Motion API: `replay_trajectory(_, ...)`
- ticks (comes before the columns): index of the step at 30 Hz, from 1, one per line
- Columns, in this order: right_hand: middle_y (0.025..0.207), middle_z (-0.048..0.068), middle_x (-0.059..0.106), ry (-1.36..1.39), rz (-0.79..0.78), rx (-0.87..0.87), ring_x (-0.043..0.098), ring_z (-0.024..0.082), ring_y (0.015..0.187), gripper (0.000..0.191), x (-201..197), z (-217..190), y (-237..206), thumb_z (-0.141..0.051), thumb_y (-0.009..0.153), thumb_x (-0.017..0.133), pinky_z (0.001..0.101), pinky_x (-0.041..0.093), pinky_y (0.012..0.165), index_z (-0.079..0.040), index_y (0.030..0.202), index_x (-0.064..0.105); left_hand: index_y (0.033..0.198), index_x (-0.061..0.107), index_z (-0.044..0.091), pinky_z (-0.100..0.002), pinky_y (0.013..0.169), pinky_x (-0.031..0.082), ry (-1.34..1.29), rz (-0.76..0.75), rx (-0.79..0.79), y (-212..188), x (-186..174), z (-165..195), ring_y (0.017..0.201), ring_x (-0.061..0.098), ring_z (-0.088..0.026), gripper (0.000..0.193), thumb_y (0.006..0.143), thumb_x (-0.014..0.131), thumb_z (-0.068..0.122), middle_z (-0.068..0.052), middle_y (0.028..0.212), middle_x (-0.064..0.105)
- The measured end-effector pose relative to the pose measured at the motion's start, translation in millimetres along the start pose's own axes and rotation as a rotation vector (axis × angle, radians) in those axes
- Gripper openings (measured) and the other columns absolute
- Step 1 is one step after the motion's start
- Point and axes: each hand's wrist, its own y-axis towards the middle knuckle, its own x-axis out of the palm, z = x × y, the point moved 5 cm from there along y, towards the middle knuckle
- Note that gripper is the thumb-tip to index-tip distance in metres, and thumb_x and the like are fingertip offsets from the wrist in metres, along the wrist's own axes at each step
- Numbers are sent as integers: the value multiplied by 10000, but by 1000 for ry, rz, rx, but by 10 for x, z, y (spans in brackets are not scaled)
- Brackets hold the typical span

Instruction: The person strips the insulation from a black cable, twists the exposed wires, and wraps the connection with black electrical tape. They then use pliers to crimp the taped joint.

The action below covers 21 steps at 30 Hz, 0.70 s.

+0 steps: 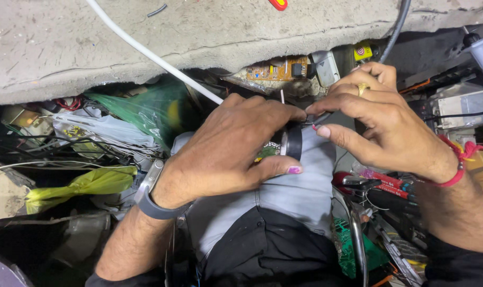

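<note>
Centre of the frame, just right of middle: your left hand (228,151) is closed around a roll of black tape (292,141), thumb under it and fingers wrapped over the top. Roll sits edge-on to the camera, so only its dark rim and a grey side face show.

Your right hand (382,119) is pinched shut on a thin dark wire (322,118), thumb and forefinger meeting right at the top of the roll. Both hands touch there (can't tell whether the tape end is stuck to the wire, fingertips hide it). Gold ring (362,89) on the right hand, red thread bracelet (459,162) on that wrist, grey watch (152,197) on the left wrist.

Around the hands:
- Rough concrete slab (66,48) across the top of the frame, white cable (151,56) running diagonally over it down toward your left hand.
- Orange circuit board (277,69) under the slab edge, just above the hands.
- Green plastic bag (146,109) at left centre, yellow-green bag (82,186) lower left.
- Red-handled tools (382,183) lower right, below your right wrist.
- Grey cable (395,29) upper right, dropping behind the right hand.
</note>
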Motion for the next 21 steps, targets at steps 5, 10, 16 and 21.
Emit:
replay_trajectory(5,989,157,708,-228,380,-19,631,290,982,321,-71,-280,-287,-184,868,810,420,361,938,45,1063,698,1371,546,-14,-405,875,410,-11,144,39,73,-17,74,1143,624,-282,853,736,862,459,-147,1244,676)
replay_trajectory(10,1029,61,647,629,722,356,606,85,887,271,874,-331,-603,-231,999,663,228,490,788,9,1126,658,1326,567,0,-428,796,417,51,120,-72,116,110,48,979,613,-292,844,662,900,402,-109,1036,628)
replay_trajectory(16,1165,58,626,1335,750,441,615,125,1033,330,1417,-213,-540,-205,1001,719,278,506,911,68,1158,623,1346,555,-16,-448,849,438,87,150,0,105,104,173,1012,585,-364,736,721,866,217,-145,1116,579)
replay_trajectory(21,1028,43,673,1541,696,531,576,89,941,228,1301,-235,-337,-158,1045,694,246,467,853,57,1123,692,1359,552,-23,-433,892,515,-47,115,69,50,1,155,1071,625,-376,636,823,843,156,-157,1179,598)
